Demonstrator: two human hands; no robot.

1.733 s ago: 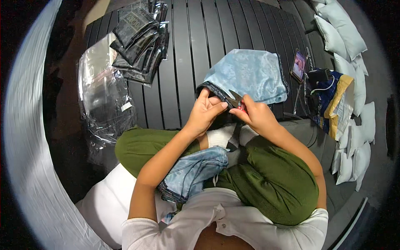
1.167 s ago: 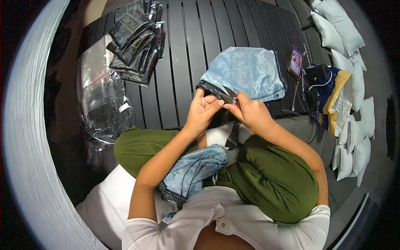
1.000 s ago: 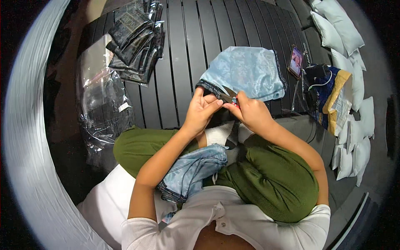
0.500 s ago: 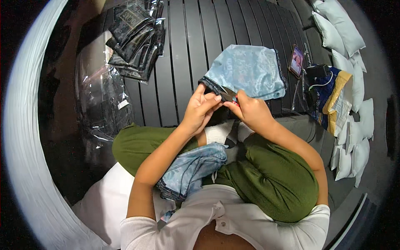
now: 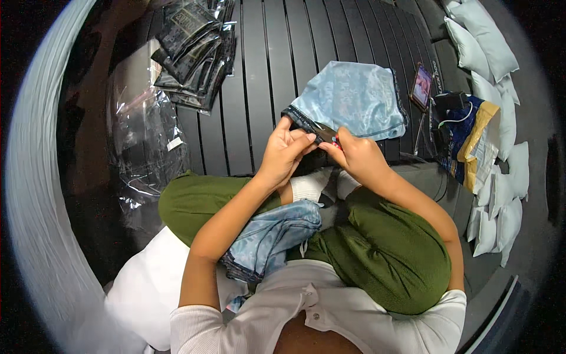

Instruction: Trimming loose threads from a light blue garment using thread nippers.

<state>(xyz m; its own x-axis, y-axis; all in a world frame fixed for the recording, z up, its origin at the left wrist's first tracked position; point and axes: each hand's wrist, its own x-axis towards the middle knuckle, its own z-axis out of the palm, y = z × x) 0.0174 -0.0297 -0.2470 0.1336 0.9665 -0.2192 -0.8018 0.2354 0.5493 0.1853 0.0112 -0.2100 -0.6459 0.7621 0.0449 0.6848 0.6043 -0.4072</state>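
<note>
A light blue patterned cloth piece (image 5: 354, 97) with dark stitched edging lies in front of me. My left hand (image 5: 282, 154) pinches its near-left dark edge between thumb and fingers, with one fingertip tucked under the edging. My right hand (image 5: 361, 158) is closed on small thread snips (image 5: 326, 133) with dark blades and a bit of red. The blades lie against the edging just right of my left fingertips. Most of the snips' handle is hidden in my fingers. More light blue cloth (image 5: 277, 230) sits folded in my lap.
Black packets in clear wrap (image 5: 188, 56) lie at the far left of the slatted black table (image 5: 253, 88), with clear plastic bags (image 5: 144, 135) nearer. A phone (image 5: 421, 87) leans at the right beside a blue and gold bag (image 5: 469, 138). White pillow-shaped packs (image 5: 510, 194) line the right side.
The snips' blades have shifted slightly along the edging, and my right hand has moved a little with them. My left hand keeps its pinch in place.
</note>
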